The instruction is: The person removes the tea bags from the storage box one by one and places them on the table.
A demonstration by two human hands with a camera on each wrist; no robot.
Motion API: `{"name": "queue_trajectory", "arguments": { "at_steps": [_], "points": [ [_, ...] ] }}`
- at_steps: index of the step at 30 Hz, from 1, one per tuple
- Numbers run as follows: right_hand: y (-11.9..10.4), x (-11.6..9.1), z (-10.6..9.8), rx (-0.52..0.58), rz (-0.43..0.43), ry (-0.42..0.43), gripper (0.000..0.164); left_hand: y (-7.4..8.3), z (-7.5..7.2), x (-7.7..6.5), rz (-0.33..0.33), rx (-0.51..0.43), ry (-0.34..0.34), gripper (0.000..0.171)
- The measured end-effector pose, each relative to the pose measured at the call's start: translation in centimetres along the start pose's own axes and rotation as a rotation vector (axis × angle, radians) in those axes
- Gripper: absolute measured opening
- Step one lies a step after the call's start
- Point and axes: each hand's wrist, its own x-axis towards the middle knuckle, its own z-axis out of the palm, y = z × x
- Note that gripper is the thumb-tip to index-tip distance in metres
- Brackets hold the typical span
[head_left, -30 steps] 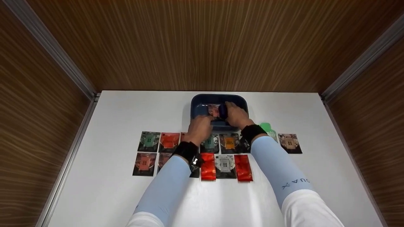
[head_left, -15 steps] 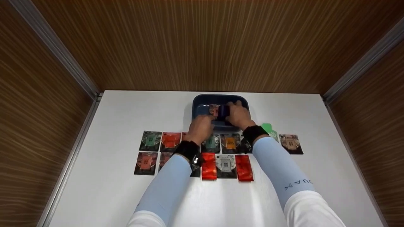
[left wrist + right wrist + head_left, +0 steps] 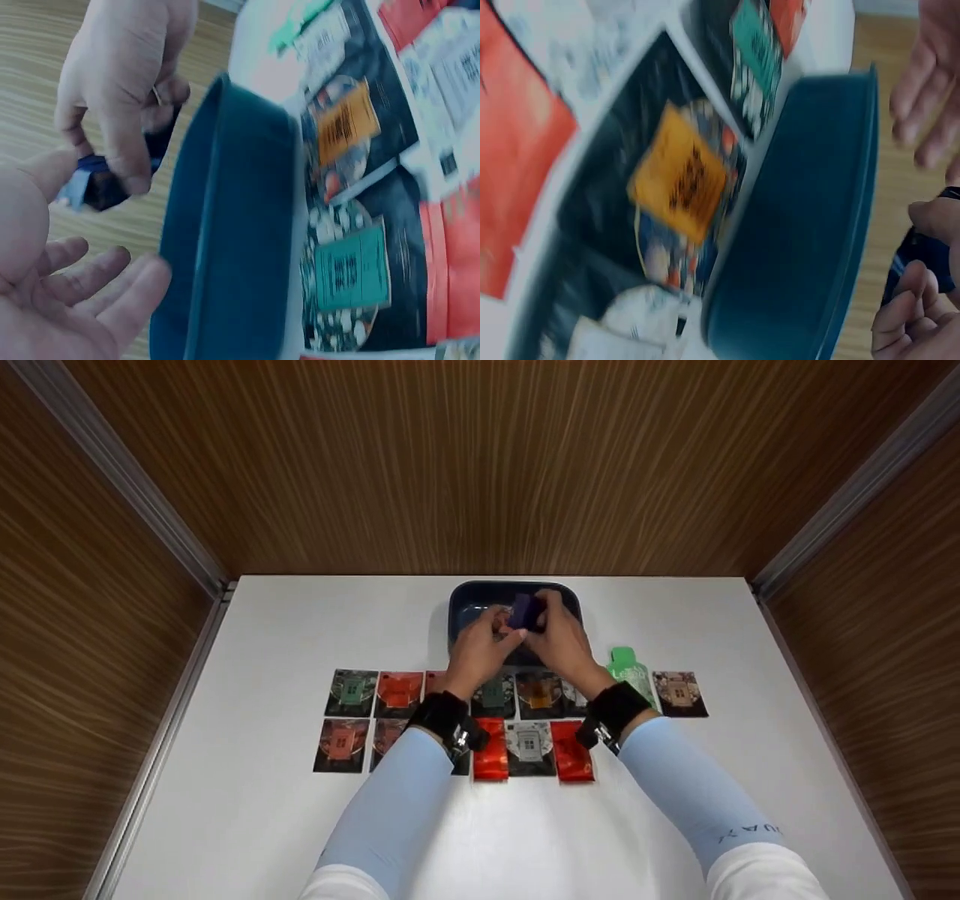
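Note:
A dark blue packet (image 3: 523, 612) is pinched in my right hand (image 3: 559, 641), over the teal-blue tub (image 3: 454, 622) at the back of the table. Beside it my left hand (image 3: 477, 651) has its thumb tip close to the packet. In the left wrist view that left hand (image 3: 82, 300) has loosely spread fingers and grips nothing, while the packet (image 3: 109, 184) hangs from the other hand's fingertips. A reddish packet (image 3: 505, 622) shows partly behind the left fingers; whether it lies in the tub is unclear.
Two rows of flat sachets lie before the tub, among them an orange-labelled one (image 3: 681, 184), a green-labelled one (image 3: 349, 274) and a red one (image 3: 491, 754). A green-capped pouch (image 3: 628, 671) is by my right wrist. Wooden panels (image 3: 480, 465) enclose the table.
Both hands have come up from inside the tub. The dark blue packet has risen and tilted in my right hand, and my left hand has turned with its fingers opened.

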Motion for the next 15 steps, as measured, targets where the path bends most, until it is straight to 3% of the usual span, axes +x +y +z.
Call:
{"name": "queue_trajectory", "arguments": {
  "at_steps": [4,6,9,11,13,15],
  "points": [
    [-1.1,-1.5,0.4,0.098,-0.074,0.009,0.059,0.3,-0.1,-0.6,0.061,-0.024,0.010,0.058],
    [-1.5,-2.3,0.3,0.238,-0.052,-0.037,0.062,0.2,-0.2,-1.0,0.093,-0.025,0.036,0.051],
    [-1.7,-3.1,0.0,0.539,0.061,-0.095,0.063,-0.1,-0.4,-1.7,0.121,-0.047,0.042,0.049],
    [-1.8,-3.5,-0.2,0.725,0.160,-0.096,0.056,-0.4,-0.3,-2.1,0.143,-0.063,0.021,0.050],
    [-1.8,-3.6,-0.3,0.822,0.239,-0.075,0.047,-0.7,-0.2,-2.5,0.156,-0.091,-0.014,0.051],
    [-1.7,-3.8,-0.3,0.841,0.286,-0.052,0.045,-1.0,0.1,-3.0,0.149,-0.141,-0.033,0.048]
  ]
}}
